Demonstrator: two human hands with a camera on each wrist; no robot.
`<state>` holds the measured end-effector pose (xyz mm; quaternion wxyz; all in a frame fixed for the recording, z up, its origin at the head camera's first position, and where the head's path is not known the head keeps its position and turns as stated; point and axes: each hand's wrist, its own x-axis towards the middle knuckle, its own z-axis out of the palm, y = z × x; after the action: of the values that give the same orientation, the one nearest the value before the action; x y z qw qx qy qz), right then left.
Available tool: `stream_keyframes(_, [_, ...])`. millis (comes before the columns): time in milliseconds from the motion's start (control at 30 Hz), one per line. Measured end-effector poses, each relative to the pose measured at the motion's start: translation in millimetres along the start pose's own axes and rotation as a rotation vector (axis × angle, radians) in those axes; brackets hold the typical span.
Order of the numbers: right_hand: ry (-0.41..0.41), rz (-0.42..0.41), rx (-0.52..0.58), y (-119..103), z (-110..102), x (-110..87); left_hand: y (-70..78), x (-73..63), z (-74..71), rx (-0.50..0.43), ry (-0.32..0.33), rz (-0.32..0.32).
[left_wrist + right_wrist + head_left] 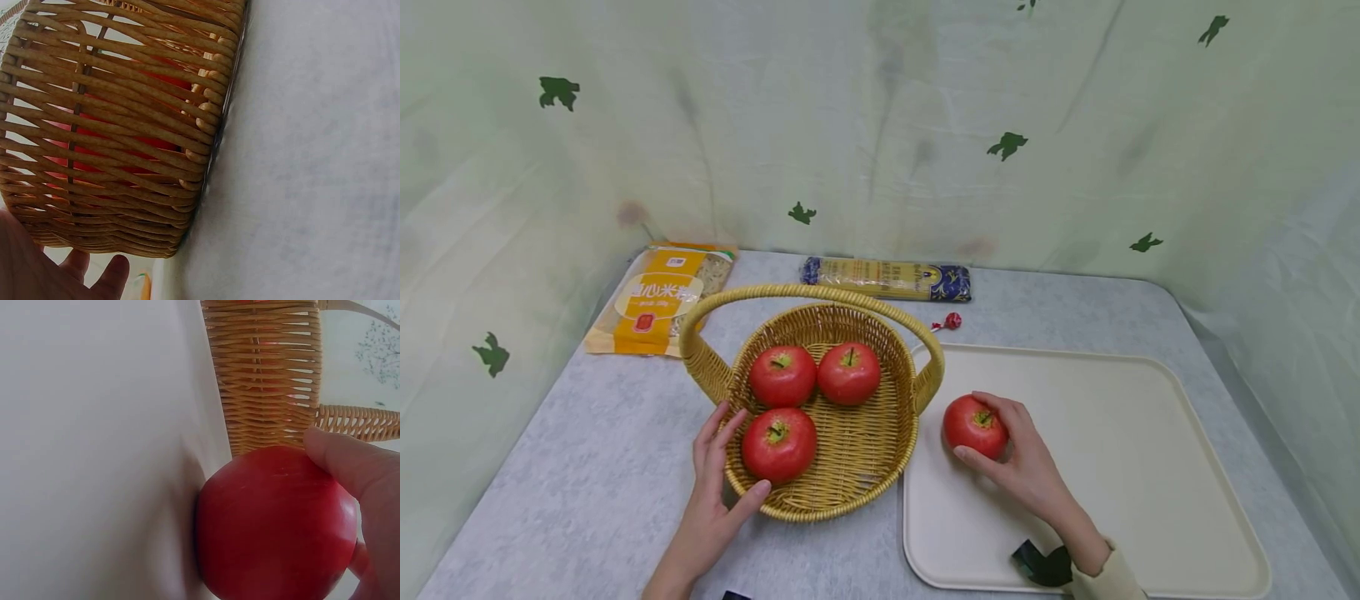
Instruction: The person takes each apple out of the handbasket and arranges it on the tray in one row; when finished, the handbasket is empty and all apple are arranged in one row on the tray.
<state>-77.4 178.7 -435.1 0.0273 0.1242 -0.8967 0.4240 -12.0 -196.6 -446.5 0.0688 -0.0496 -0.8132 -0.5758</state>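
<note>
A round wicker basket with a tall hoop handle holds three red apples, one of them an apple at its front left. Against the basket's left front side rests my left hand, thumb at the front rim and fingers spread along the side. The left wrist view shows the woven wall close up, with the fingers extended past it. My right hand grips another red apple between thumb and fingers, over the left part of a cream tray. In the right wrist view that apple sits close against the tray surface.
Behind the basket lie a yellow food bag at the left and a long packet of noodles. A red-wrapped lollipop is near the tray's back left corner. Pale fabric with green leaf shapes hangs around the table.
</note>
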Motion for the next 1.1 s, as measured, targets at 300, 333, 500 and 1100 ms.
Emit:
stream_keyframes(300, [0.022,0.002,-0.009,-2.6,0.2,-0.3,0.1,-0.2,0.3,-0.001,0.000,0.013])
stream_keyframes(333, [0.033,-0.002,-0.012,-2.7,0.0,-0.5,0.2,-0.2,0.3,-0.002,-0.001,0.013])
stream_keyframes(500, [0.100,-0.063,-0.025,-4.7,-0.6,-1.3,0.4,-0.3,0.3,-0.004,-0.004,0.010])
stream_keyframes(1100, [0.189,-0.345,0.062,-49.7,-0.3,-9.7,0.6,-0.2,0.5,0.009,-0.001,0.009])
